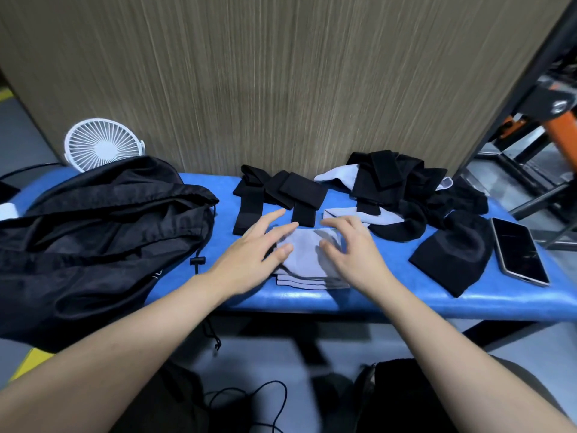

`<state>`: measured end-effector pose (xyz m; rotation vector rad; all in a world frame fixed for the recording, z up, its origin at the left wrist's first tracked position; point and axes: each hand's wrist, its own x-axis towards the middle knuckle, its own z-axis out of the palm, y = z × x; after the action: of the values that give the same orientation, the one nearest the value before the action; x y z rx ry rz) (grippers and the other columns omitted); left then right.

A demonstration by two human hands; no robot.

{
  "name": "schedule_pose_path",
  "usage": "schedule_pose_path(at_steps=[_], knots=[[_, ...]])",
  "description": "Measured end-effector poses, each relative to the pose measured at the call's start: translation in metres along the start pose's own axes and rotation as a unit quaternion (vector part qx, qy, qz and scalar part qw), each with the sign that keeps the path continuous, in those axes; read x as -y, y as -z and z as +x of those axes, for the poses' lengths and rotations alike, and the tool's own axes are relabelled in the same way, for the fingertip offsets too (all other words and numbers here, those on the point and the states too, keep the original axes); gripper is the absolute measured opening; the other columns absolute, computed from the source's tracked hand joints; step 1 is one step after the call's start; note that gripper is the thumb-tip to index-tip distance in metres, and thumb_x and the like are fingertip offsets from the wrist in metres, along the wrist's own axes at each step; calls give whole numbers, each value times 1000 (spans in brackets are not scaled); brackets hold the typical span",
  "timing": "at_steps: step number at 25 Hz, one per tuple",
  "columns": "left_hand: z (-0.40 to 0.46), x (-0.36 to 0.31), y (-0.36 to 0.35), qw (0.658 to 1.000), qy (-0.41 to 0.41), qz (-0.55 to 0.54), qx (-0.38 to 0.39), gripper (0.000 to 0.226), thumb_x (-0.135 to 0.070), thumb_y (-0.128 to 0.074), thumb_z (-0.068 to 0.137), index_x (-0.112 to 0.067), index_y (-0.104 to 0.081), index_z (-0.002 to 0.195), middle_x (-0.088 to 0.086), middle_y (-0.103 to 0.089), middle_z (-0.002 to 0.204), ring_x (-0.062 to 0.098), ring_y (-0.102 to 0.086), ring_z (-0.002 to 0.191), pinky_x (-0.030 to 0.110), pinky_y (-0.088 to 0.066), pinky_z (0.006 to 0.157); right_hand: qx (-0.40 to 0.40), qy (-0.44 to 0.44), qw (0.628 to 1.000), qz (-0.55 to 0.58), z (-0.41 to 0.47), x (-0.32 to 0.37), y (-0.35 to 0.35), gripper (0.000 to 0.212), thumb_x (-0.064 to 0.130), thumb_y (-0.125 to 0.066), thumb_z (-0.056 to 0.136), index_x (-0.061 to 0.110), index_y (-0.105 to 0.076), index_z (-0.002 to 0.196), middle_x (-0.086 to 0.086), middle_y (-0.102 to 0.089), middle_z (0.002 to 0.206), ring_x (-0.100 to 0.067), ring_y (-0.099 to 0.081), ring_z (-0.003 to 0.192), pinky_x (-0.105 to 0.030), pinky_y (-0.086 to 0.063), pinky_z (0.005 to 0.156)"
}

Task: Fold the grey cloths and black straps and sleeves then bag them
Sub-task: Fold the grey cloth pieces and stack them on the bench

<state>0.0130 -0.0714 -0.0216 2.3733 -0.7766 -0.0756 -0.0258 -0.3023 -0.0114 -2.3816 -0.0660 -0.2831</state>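
Observation:
A stack of folded grey cloths lies at the front middle of the blue bench. My left hand rests on its left side with fingers spread and straight. My right hand hovers over its right side, fingers loosely bent, holding nothing. Folded black straps lie just behind. A loose heap of black straps and sleeves with grey cloths mixed in sits at the back right. A black sleeve lies flat to the right. The black drawstring bag slumps on the left.
A phone lies face up at the bench's right end. A white fan stands behind the bag against the wooden panel. Metal and orange frames stand at the right. Cables trail on the floor below.

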Motion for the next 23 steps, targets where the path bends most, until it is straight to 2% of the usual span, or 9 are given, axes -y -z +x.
schedule_pose_path(at_steps=[3,6,8,12,16,19,21,23], knots=[[7,-7,-7,997,-3,53,57,55,-53,-35,102,-44,-23,155,-27,3,163,3,0,152,40,-19,123,79,-30,992,-95,-13,-18,-3,50,40,-60,96,28,-49,144,2,-43,144,-20,-41,135,-40,-33,113],[9,-6,-8,980,9,128,154,59,-58,-28,102,-46,-8,156,-22,12,164,2,16,150,38,0,126,117,-47,976,-179,-21,-22,-8,56,49,-44,101,32,-33,154,-2,-28,159,-21,-28,145,-42,-18,119],[7,-3,-3,975,8,155,162,59,-60,-26,102,-48,-4,156,-21,15,164,3,18,150,36,4,125,112,-35,973,-197,-24,-18,-15,57,48,-38,104,30,-27,156,-5,-24,161,-20,-24,147,-44,-11,120],[-5,7,11,969,17,213,127,59,-59,-28,101,-47,-8,156,-19,9,165,4,14,151,36,4,125,88,-18,970,-227,-21,2,-31,57,49,-40,102,28,-33,154,-5,-36,146,-23,-30,141,-49,-8,121],[-21,26,31,969,42,217,113,59,-57,-34,100,-49,-14,155,-19,0,166,5,8,152,35,4,124,89,13,971,-221,-14,24,-55,55,51,-44,99,26,-39,148,-4,-41,135,-26,-36,132,-48,-16,119],[-35,41,43,971,53,206,112,66,-71,-25,90,-52,-19,153,-21,-7,165,4,3,152,33,3,124,94,32,970,-222,-12,35,-68,59,56,-40,94,27,-41,146,-4,-43,132,-27,-39,127,-45,-21,116],[-38,43,46,977,48,186,91,75,-77,-19,82,-50,-25,152,-20,-16,162,6,-8,151,30,-3,123,102,38,973,-204,-12,37,-65,61,59,-37,91,30,-43,144,-1,-44,133,-25,-40,126,-45,-22,116],[-31,38,47,986,35,159,41,74,-77,-23,83,-47,-30,150,-20,-28,155,7,-23,144,29,-13,120,91,60,976,-191,-8,32,-52,56,57,-42,92,30,-46,141,1,-47,132,-22,-43,123,-43,-26,113]])
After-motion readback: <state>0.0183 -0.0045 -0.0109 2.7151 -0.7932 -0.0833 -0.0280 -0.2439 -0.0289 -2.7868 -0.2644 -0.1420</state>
